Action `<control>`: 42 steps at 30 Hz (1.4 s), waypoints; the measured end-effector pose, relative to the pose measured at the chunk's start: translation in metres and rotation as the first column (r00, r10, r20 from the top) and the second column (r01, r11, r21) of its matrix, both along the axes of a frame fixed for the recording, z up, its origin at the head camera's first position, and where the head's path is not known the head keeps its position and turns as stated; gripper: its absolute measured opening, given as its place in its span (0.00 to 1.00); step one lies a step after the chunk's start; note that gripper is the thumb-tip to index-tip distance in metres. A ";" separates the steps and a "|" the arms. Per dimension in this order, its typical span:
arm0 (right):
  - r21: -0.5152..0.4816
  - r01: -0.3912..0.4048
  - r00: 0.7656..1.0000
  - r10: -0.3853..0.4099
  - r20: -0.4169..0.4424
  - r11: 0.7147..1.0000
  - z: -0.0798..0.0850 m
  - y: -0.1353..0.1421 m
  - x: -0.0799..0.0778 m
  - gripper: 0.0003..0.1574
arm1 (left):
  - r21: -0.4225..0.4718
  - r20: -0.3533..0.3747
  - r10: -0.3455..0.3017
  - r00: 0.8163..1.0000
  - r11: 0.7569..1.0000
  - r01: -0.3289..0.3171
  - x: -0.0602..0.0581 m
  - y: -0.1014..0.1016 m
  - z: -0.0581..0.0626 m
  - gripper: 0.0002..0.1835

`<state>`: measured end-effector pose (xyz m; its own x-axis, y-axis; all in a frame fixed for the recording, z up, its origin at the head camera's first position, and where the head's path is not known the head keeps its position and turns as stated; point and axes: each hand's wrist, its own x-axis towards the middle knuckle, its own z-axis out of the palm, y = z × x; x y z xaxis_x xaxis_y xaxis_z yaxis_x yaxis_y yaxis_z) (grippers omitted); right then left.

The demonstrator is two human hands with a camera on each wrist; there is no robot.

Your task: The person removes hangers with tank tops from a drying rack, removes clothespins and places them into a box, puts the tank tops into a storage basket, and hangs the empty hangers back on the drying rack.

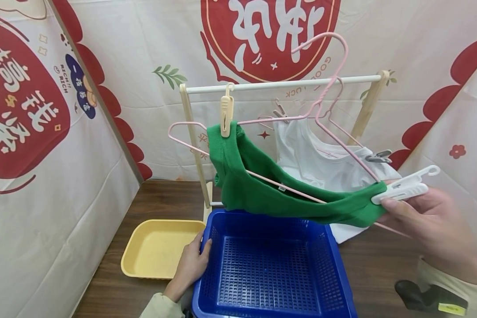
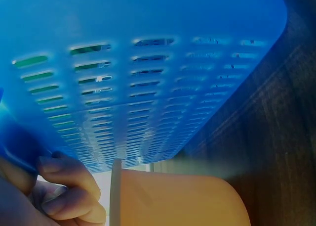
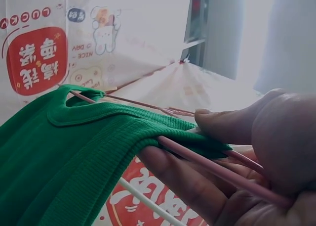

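1. Green shirt (image 1: 258,192): soft matt cloth, finely ribbed along its bands.
2. White shirt (image 1: 298,161): smooth, matt cloth with light creases.
3. Hanger (image 3: 222,171): smooth with a faint sheen; solid plastic or coated wire, I cannot tell.
4. Cream clip (image 1: 225,115): plastic, low sheen, ridged grip.
5. White clip (image 1: 399,192): smooth plastic, slightly glossy.
6. Blue basket (image 1: 264,276): hard plastic, smooth between its many slots, with a soft shine.
7. Yellow tray (image 1: 159,247): smooth plastic, softly sheened.
8. Rack posts (image 1: 367,108): pale, matt wood.
9. Rack bar (image 1: 278,85): smooth white finish; core material unclear.
10. Table (image 1: 111,287): dark wood-grain surface, mostly matt.
11. Wall hanging (image 1: 131,44): creased, matt cloth.
12. Sleeve (image 1: 159,307): matt cloth.
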<state>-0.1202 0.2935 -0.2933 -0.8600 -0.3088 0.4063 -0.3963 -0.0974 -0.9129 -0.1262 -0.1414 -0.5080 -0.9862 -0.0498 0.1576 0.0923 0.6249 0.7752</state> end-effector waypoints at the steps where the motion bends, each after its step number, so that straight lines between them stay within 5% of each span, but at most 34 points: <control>1: 0.004 0.006 1.000 -0.006 -0.001 1.000 0.000 0.001 0.000 0.22 | 0.001 -0.003 0.000 1.000 1.000 0.000 0.000 0.000 0.000 0.22; 10: 0.107 0.119 0.991 -0.124 0.047 0.987 0.002 0.017 0.005 0.23 | 0.017 0.017 -0.007 1.000 1.000 0.007 -0.002 0.000 0.000 0.22; 15: 0.050 0.117 0.992 -0.114 -0.050 0.992 -0.001 0.022 0.006 0.23 | 0.018 0.017 -0.014 1.000 1.000 0.014 -0.003 -0.001 -0.001 0.22; 18: 0.102 0.172 0.982 -0.162 -0.101 0.980 -0.002 0.027 0.007 0.23 | 0.022 0.025 -0.018 1.000 1.000 0.017 -0.003 -0.002 -0.001 0.22; 22: 0.118 0.145 0.988 -0.137 -0.078 0.982 -0.003 0.038 0.008 0.24 | 0.020 0.022 -0.021 1.000 1.000 0.020 -0.003 -0.002 -0.001 0.22; 26: -0.081 0.018 0.998 -0.023 -0.053 0.997 -0.009 0.045 0.004 0.26 | 0.009 0.005 -0.010 1.000 1.000 0.010 -0.003 -0.001 -0.002 0.21; 33: -0.098 0.115 0.993 -0.116 -0.004 0.989 -0.014 0.056 0.009 0.28 | 0.003 0.010 -0.009 1.000 1.000 0.009 -0.002 -0.001 -0.002 0.21; 38: -0.124 0.121 0.990 -0.129 -0.055 0.985 -0.011 0.059 0.011 0.28 | 0.011 0.026 -0.016 1.000 1.000 0.016 -0.002 -0.002 -0.002 0.21; 39: -0.155 0.056 0.994 -0.069 -0.082 0.986 -0.011 0.059 0.010 0.28 | 0.014 0.029 -0.018 0.999 1.000 0.017 -0.001 -0.002 -0.001 0.21; 42: -0.141 0.123 0.985 -0.138 -0.101 0.982 -0.009 0.060 0.012 0.29 | 0.020 0.033 -0.022 0.999 1.000 0.022 -0.001 -0.002 -0.002 0.21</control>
<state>-0.1085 0.3535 -0.3024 -0.8370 -0.1333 0.5308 -0.5110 -0.1566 -0.8452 -0.1273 -0.1436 -0.5095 -0.9918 -0.0309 0.1243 0.0801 0.6077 0.7901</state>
